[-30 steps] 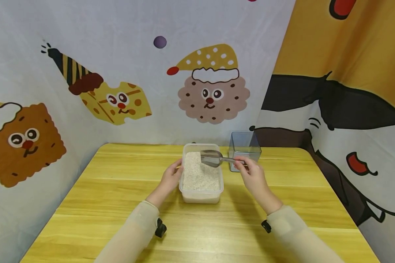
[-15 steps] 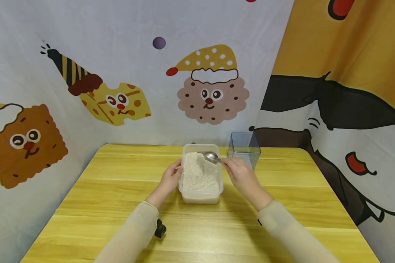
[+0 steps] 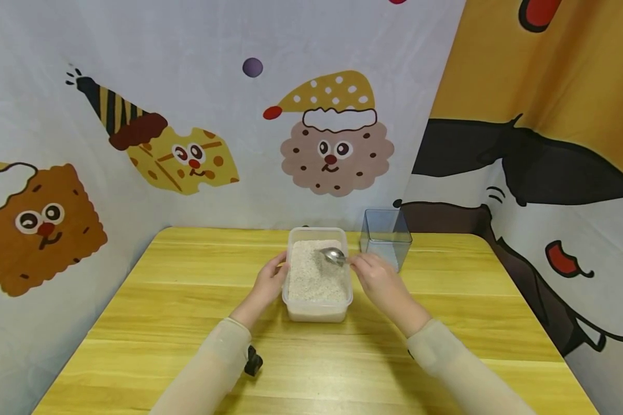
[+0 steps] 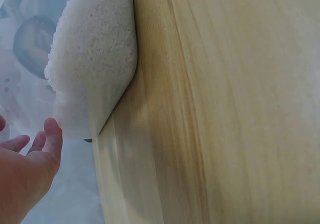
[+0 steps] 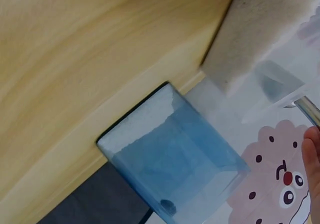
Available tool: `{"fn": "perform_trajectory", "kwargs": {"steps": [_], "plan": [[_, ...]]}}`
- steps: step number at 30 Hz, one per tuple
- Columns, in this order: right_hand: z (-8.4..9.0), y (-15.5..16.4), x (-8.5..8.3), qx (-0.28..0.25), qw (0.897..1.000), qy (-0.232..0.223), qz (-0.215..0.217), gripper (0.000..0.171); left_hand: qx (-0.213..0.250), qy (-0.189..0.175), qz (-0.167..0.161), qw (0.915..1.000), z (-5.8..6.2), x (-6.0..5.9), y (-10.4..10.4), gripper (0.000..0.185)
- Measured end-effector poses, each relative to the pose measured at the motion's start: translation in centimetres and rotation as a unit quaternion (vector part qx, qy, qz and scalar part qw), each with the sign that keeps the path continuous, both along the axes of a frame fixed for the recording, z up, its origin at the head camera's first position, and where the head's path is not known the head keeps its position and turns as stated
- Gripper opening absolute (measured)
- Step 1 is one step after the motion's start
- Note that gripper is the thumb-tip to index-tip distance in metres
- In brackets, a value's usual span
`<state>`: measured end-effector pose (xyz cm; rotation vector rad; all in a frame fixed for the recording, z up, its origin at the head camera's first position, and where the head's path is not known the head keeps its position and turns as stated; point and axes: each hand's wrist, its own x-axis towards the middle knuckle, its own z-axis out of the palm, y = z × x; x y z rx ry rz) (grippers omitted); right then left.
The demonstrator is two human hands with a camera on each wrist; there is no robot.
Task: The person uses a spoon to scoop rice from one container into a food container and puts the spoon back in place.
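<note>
In the head view, a translucent plastic container (image 3: 316, 314) full of rice (image 3: 314, 282) stands on the table. My left hand (image 3: 266, 288) rests against its left side; in the left wrist view the fingers (image 4: 52, 134) lie along the clear wall. My right hand (image 3: 386, 286) grips the handle of a metal scoop (image 3: 334, 256) at the container's right rim. The scoop's bowl is over the rice, its rounded side showing, and I cannot tell how deep it sits. The right wrist view shows only the scoop's handle (image 5: 307, 111) and some fingers (image 5: 312, 159).
Just right of the container stands a clear bluish square box (image 3: 386, 230), with a whitish layer along its bottom in the right wrist view (image 5: 145, 121). The wooden table (image 3: 187, 276) backs onto a printed cloth (image 3: 213, 34). A black wrist strap piece (image 3: 253, 360) shows at the left sleeve.
The right hand has moved left toward the container and turned over. The scoop has tipped, its bowl now lower at the rice. The left hand has stayed in place.
</note>
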<state>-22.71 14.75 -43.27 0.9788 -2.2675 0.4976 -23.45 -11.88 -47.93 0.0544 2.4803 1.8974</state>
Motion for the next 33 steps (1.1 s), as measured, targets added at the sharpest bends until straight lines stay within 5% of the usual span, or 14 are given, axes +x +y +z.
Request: {"fn": "perform_trajectory", "kwargs": {"steps": [11,15,23,33], "plan": [[-0.2,0.0,1.0,-0.027,0.998,-0.051,-0.038,0.011,0.003,-0.004,0.000,1.0000,-0.4,-0.2,0.0,0.044],[0.0,-0.1,1.5,-0.042,0.992,-0.108,-0.060,0.011,0.001,-0.008,0.002,1.0000,-0.4,-0.3,0.0,0.044],[0.3,0.1,2.2,-0.083,0.965,-0.228,-0.095,0.016,-0.002,-0.005,0.005,1.0000,-0.3,-0.4,0.1,0.044],[0.2,0.3,2.5,-0.171,0.926,-0.326,-0.083,0.020,-0.013,-0.010,0.000,0.9999,-0.4,-0.4,-0.2,0.045]]}}
